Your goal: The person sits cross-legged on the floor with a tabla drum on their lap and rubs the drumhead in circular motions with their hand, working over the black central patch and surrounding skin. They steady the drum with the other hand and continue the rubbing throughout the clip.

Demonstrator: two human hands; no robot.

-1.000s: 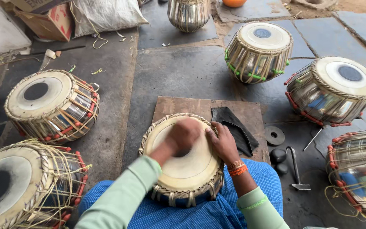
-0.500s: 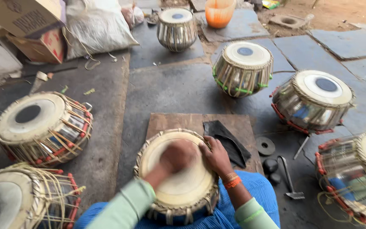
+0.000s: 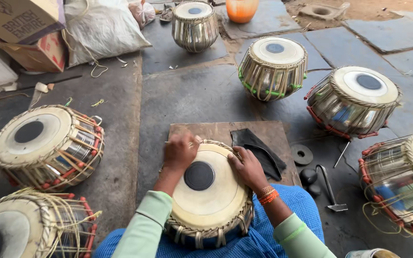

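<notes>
Both hands, left hand point(image 3: 180, 152) and right hand point(image 3: 247, 166), grip opposite rims of the drum point(image 3: 210, 193) in the lower centre of the frame, resting on the lap above a wooden board point(image 3: 216, 130).

The left hand point(image 3: 180, 152) is covering the far rim of the lap drum point(image 3: 210, 193), and its fingertips are hiding past that edge. The right hand point(image 3: 248, 167) is masking the drum's right rim. The drum's near wall is sinking out of sight into the blue cloth point(image 3: 264, 239). The frame is cutting off the right drum point(image 3: 402, 184), the lower-left drum point(image 3: 29, 229), the orange pot point(image 3: 241, 9) and the box point(image 3: 20, 19). A can point(image 3: 371, 253) is barely showing at the bottom edge.
</notes>
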